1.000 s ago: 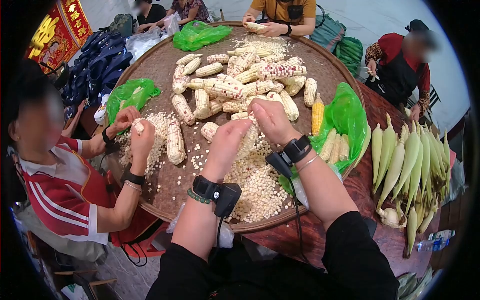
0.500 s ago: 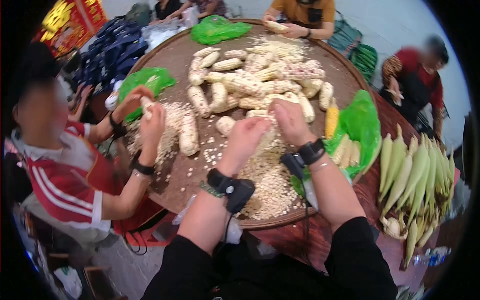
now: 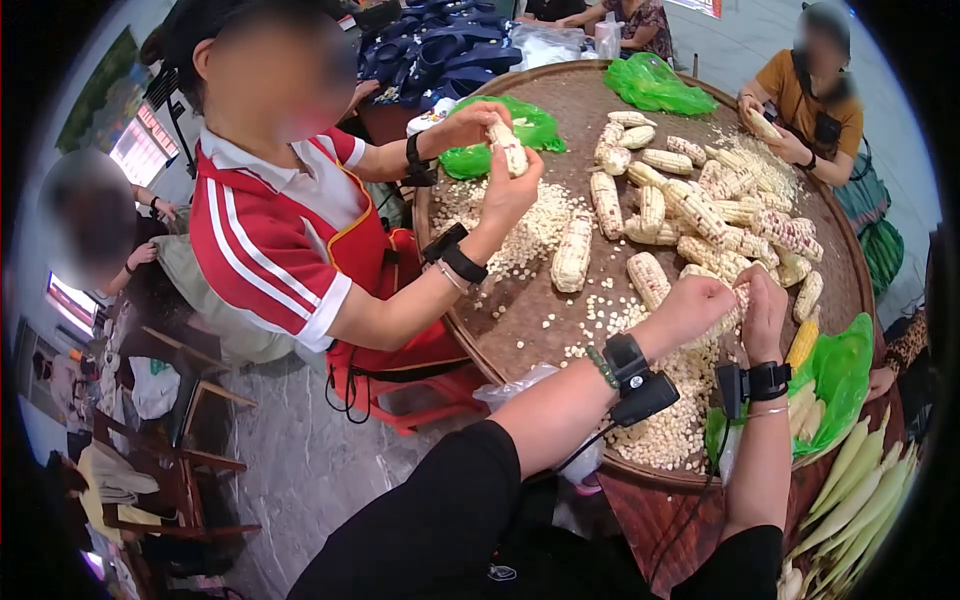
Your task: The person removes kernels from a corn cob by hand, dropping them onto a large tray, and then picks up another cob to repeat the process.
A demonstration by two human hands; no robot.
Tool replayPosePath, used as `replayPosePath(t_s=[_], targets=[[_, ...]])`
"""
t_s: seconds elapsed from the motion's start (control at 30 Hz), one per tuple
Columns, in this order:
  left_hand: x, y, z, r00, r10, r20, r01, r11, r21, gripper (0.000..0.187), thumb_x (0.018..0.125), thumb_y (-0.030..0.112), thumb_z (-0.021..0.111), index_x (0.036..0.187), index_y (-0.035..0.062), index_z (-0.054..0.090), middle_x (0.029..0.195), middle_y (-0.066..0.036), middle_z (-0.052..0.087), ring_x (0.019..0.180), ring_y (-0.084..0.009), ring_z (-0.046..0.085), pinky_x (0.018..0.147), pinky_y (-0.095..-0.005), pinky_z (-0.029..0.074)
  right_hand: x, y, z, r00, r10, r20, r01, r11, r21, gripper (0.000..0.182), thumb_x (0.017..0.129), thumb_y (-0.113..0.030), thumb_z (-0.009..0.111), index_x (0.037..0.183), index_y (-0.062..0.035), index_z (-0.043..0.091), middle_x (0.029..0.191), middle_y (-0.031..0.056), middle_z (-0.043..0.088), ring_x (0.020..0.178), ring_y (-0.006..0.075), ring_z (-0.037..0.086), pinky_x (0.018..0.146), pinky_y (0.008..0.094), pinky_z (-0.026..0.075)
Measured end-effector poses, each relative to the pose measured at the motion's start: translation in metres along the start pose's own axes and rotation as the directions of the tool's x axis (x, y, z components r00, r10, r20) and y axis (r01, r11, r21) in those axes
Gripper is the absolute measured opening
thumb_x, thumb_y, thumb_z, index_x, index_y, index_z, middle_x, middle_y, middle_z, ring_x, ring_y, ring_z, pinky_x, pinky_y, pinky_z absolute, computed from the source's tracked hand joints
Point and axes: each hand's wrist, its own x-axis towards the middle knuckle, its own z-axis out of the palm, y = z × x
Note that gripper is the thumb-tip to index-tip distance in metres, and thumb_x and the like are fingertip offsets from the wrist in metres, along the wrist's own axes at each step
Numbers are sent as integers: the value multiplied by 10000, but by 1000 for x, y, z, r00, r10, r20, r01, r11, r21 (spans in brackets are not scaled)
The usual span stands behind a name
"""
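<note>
My left hand (image 3: 690,316) and my right hand (image 3: 765,308) come close together over the right part of a round brown tray (image 3: 540,345). Both have curled fingers and are closed on a corn cob (image 3: 741,297), mostly hidden by the fingers. Beneath them lies a heap of loose pale corn kernels (image 3: 655,425). Just beyond, several white and purple-speckled corn cobs (image 3: 700,210) are piled up. One yellow cob (image 3: 803,343) lies right of my right hand, beside a green plastic bag (image 3: 845,365).
At left a person in a red and white shirt (image 3: 270,255) holds a speckled cob (image 3: 508,148). Across the tray another person (image 3: 825,95) holds one too. Unhusked corn (image 3: 865,495) lies at lower right. Wooden chairs (image 3: 185,455) stand on the grey floor.
My view has swung left, so the tray and my hands appear farther right. Both hands stay close together over the kernels. The person at left still holds a cob.
</note>
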Motion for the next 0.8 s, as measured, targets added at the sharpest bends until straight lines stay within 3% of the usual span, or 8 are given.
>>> replayPosePath(t_s=[0.23, 0.27, 0.33, 0.43, 0.5, 0.6, 0.7, 0.8], targets=[[-4, 5, 3, 999, 27, -43, -24, 998, 62, 261, 861, 194, 567, 754, -40, 608, 621, -14, 510, 633, -68, 445, 570, -284, 398, -1, 0, 6, 995, -99, -4, 98, 988, -123, 362, 965, -244, 391, 788, 10, 580, 597, 128, 477, 545, 226, 472, 545, 358, 376], [-5, 4, 2, 997, 48, -65, -37, 987, 154, 266, 849, 194, 571, 725, -41, 587, 593, -19, 497, 606, -72, 437, 546, -294, 392, -4, -2, 4, 998, 13, 56, -4, 989, -147, 348, 960, -238, 392, 797, 6, 580, 595, 142, 490, 545, 256, 497, 541, 379, 392], [-3, 1, 1, 993, 69, -92, -43, 965, 260, 281, 832, 196, 577, 682, -40, 554, 555, -27, 489, 566, -79, 425, 510, -309, 382, -3, 4, 9, 995, -93, 36, 99, 971, -219, 324, 956, -232, 403, 776, -8, 554, 585, 140, 485, 526, 288, 484, 522, 400, 388], [-5, 3, 4, 990, 77, -119, -27, 927, 374, 260, 840, 177, 568, 688, -34, 572, 574, -35, 535, 556, -91, 466, 507, -302, 392, -6, 4, 7, 998, -19, 60, 28, 988, -154, 283, 940, -203, 432, 760, -17, 545, 620, 160, 490, 560, 321, 512, 547, 412, 416], [-4, -11, 8, 961, 82, -265, -17, 971, 240, 251, 859, 160, 554, 707, -36, 596, 599, -28, 571, 570, -105, 517, 514, -306, 408, -4, -2, 4, 997, 6, 74, 4, 990, -139, 244, 920, -198, 462, 771, -33, 562, 634, 161, 529, 590, 351, 547, 565, 415, 444], [-5, -8, 2, 969, 109, -222, -58, 973, 222, 221, 890, 151, 535, 793, -13, 648, 616, -2, 576, 548, -104, 514, 498, -301, 398, -5, -5, 4, 999, -9, 38, 14, 991, -135, 246, 918, -201, 472, 763, -32, 563, 635, 161, 534, 588, 342, 552, 564, 409, 443], [2, -16, -5, 976, -131, -172, 138, 990, 28, 203, 909, 164, 523, 936, 27, 671, 723, 11, 599, 637, -72, 515, 552, -277, 395, -3, -7, 1, 998, 24, 52, -21, 999, -48, 258, 922, -205, 478, 757, -26, 563, 633, 159, 533, 581, 332, 545, 560, 400, 439], [-1, 5, -1, 976, -202, -84, 179, 958, -225, 292, 974, 265, 528, 1131, 36, 616, 1004, 15, 601, 949, -48, 508, 785, -240, 401, -4, 0, -2, 998, 41, 40, -39, 998, -39, 266, 925, -200, 468, 774, -14, 585, 637, 153, 545, 575, 302, 545, 566, 381, 443]])
